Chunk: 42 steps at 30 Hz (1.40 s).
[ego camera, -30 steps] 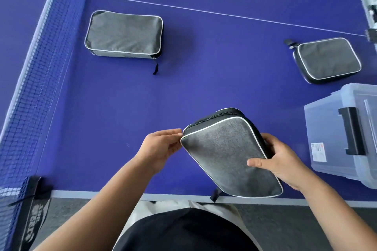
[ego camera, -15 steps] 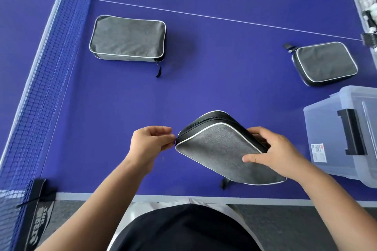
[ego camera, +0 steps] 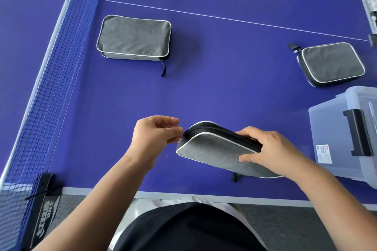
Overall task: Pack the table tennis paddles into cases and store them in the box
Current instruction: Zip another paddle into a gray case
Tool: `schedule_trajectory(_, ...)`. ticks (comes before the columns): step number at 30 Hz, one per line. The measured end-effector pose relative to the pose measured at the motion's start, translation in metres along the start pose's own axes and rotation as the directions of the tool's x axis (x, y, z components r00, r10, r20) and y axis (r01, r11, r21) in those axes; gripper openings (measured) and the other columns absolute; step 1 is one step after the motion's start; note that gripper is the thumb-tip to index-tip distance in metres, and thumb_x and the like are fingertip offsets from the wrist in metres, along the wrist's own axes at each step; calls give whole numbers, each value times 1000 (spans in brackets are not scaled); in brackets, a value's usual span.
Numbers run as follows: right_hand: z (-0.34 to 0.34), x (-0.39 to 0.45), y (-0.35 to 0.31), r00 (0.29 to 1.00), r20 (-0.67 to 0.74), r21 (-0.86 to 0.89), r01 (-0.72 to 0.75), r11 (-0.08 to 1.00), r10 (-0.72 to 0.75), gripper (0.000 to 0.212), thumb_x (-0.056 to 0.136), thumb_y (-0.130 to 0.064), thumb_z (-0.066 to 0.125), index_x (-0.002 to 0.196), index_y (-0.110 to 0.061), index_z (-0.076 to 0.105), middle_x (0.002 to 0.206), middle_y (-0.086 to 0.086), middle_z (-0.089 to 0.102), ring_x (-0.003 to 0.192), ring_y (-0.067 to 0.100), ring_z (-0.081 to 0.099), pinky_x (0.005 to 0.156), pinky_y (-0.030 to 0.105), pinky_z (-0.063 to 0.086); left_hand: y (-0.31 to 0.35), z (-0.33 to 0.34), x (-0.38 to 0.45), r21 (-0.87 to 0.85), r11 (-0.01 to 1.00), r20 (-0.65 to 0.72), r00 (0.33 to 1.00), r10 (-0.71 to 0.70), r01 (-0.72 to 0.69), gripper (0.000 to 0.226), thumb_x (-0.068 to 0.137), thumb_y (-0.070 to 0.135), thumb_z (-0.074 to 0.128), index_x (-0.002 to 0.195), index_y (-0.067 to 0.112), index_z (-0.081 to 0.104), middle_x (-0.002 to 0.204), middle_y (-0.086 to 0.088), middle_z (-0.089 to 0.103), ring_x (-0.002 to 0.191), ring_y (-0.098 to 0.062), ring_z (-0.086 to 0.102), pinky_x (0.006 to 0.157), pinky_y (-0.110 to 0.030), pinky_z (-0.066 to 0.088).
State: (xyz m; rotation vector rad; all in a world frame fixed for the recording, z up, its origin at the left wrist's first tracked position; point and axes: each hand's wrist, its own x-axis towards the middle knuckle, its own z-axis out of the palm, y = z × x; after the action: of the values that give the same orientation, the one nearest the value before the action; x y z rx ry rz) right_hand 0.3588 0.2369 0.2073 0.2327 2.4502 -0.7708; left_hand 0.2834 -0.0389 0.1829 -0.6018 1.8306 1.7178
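Note:
A grey paddle case (ego camera: 214, 151) with white piping and a black zip band is held just above the blue table near its front edge. My right hand (ego camera: 267, 149) grips its right end, thumb on the grey face. My left hand (ego camera: 155, 134) pinches the case's left corner at the zip. A strap hangs below the case. Two more grey cases lie flat: one (ego camera: 133, 37) at the far left near the net, one (ego camera: 331, 63) at the far right. The clear plastic box (ego camera: 336, 134) with a black latch stands at the right edge. No paddle shows.
The blue net (ego camera: 47, 91) runs along the left side, with its black clamp (ego camera: 44, 206) at the table's front corner. A white line crosses the blue table (ego camera: 224, 87). Grey floor lies below the front edge.
The case has tipped from steeply tilted to nearly flat and moved lower toward the table. My left hand went from holding the corner to pinching at the zip end.

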Motion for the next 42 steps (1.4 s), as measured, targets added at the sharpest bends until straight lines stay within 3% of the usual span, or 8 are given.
schedule_trajectory(5, 5, 5, -13, 998, 35, -248, 62, 967, -55, 53, 84, -41, 73, 128, -50, 46, 114, -30, 54, 105, 7, 50, 81, 23, 39, 7, 7, -12, 51, 998, 34, 999, 42, -44, 18, 76, -3, 79, 90, 8, 74, 76, -9, 76, 70, -24, 74, 75, -32, 60)
schedule_trajectory(14, 36, 33, -38, 954, 51, -458, 285, 842, -295, 49, 87, -31, 66, 130, -40, 44, 120, -14, 61, 102, 17, 59, 85, 34, 47, -1, 32, -31, 232, 970, 85, 995, 61, -79, 13, 76, 6, 79, 84, 15, 73, 69, -4, 74, 62, -14, 70, 69, -30, 57)
schedule_trajectory(20, 72, 46, -26, 881, -136, -320, 394, 861, -454, 50, 77, -43, 77, 123, -30, 62, 110, -15, 69, 99, 14, 66, 85, 35, 45, -8, 41, -29, 176, 984, 57, 998, -20, 10, 14, 74, 3, 78, 84, 12, 73, 75, -11, 74, 79, -30, 73, 83, -49, 59)
schedule_trajectory(23, 82, 44, -20, 821, -298, -165, 459, 873, -487, 42, 82, -58, 63, 107, -24, 70, 97, -16, 72, 84, 10, 66, 83, 38, 46, -10, 43, -29, 165, 986, 47, 999, -23, 15, 15, 75, 4, 78, 86, 11, 72, 77, -10, 75, 80, -31, 73, 83, -46, 60)
schedule_trajectory(28, 101, 39, -22, 719, -556, -98, 443, 891, -418, 27, 88, -47, 62, 97, -25, 74, 103, -18, 71, 99, 5, 64, 110, 43, 32, -4, 48, -27, 170, 985, 62, 998, -1, -10, 14, 78, 6, 80, 89, 10, 71, 79, -10, 76, 78, -29, 74, 81, -38, 61)
schedule_trajectory(38, 121, 41, -33, 654, -705, -34, 354, 934, -274, 9, 86, -32, 68, 85, -24, 73, 100, -16, 72, 103, 10, 65, 114, 59, 24, 18, 32, -28, 174, 985, 166, 986, -12, -18, 35, 85, -1, 69, 116, 15, 66, 95, -2, 77, 90, -16, 74, 86, -30, 55)
schedule_trajectory(39, 122, 41, -35, 651, -716, -16, 346, 938, -252, 9, 86, -32, 68, 84, -25, 73, 100, -16, 72, 103, 10, 65, 114, 59, 23, 15, 29, -26, 368, 917, 133, 985, 112, -154, 39, 83, 4, 71, 118, 21, 67, 101, 8, 75, 93, -7, 71, 86, -27, 53)
schedule_trajectory(42, 123, 42, -42, 623, -756, 24, 335, 942, -203, 14, 88, -32, 64, 83, -23, 73, 101, -14, 72, 106, 11, 64, 114, 60, 20, -5, 27, -13, 772, 440, 324, 879, 351, -459, 63, 76, 23, 80, 134, 30, 56, 130, 16, 57, 125, -4, 48, 105, -30, 40)
